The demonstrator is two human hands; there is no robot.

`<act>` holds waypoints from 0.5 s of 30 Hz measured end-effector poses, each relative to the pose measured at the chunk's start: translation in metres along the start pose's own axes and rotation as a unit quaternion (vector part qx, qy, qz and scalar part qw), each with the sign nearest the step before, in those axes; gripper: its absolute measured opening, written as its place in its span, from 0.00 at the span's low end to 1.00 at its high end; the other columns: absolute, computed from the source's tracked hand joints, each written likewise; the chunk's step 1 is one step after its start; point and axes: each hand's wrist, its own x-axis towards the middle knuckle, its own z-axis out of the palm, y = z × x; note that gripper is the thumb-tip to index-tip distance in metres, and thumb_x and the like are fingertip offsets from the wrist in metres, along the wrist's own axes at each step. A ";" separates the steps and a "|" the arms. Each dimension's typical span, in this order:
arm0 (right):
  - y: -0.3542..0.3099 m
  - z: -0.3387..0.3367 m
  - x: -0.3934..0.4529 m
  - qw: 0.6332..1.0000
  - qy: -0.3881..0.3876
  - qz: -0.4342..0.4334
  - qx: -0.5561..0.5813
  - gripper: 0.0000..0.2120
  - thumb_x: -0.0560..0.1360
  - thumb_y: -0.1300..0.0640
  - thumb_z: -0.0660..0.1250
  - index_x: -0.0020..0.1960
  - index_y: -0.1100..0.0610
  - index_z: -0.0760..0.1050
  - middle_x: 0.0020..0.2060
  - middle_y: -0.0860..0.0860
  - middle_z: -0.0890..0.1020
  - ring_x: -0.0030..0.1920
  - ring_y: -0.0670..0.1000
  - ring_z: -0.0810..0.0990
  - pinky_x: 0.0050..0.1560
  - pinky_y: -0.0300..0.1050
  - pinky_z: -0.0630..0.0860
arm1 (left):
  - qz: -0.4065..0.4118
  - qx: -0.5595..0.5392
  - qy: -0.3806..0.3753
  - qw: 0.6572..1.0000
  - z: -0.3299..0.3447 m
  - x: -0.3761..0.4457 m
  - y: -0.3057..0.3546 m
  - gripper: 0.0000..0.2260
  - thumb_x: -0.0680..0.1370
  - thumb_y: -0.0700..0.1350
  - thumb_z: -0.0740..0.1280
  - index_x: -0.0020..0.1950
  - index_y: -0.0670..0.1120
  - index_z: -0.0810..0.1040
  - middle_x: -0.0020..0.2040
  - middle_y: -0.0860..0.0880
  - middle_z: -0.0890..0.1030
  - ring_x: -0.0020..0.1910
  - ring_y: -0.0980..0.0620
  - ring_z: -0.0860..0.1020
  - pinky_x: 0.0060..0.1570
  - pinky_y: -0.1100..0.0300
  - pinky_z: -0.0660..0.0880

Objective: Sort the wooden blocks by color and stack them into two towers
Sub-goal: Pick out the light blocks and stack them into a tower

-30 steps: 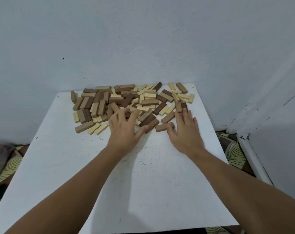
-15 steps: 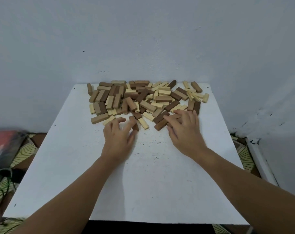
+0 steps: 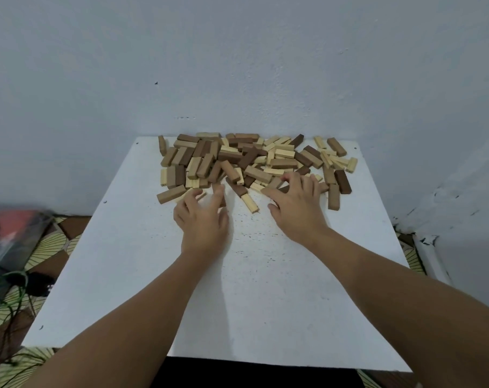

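A loose pile of wooden blocks (image 3: 254, 161) in pale, tan and dark brown lies across the far end of the white table (image 3: 265, 289). My left hand (image 3: 202, 219) lies at the pile's near edge, its spread fingers touching blocks beside a long tan block (image 3: 172, 194). My right hand (image 3: 296, 208) rests palm down with its fingertips on brown blocks at the pile's near right side. A single pale block (image 3: 250, 203) lies between the two hands. No block is lifted and no tower stands.
A grey wall rises directly behind the pile. A tan block (image 3: 333, 196) and a dark one (image 3: 343, 182) lie near the table's right edge. On the floor to the left are a red and black bag (image 3: 13, 236), cables and a patterned mat.
Both hands have drawn back from on top of the pile to its near edge. A pale block and a dark one now lie pulled out between them. The camera has tilted.
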 end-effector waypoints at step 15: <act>-0.047 0.003 -0.045 0.994 -0.039 -0.014 0.104 0.17 0.80 0.48 0.65 0.68 0.44 0.76 0.60 0.48 0.75 0.56 0.55 0.71 0.57 0.52 0.66 | 0.014 0.083 0.003 0.996 -0.028 -0.013 -0.049 0.25 0.84 0.52 0.63 0.81 0.52 0.66 0.74 0.44 0.66 0.70 0.38 0.61 0.72 0.42 0.57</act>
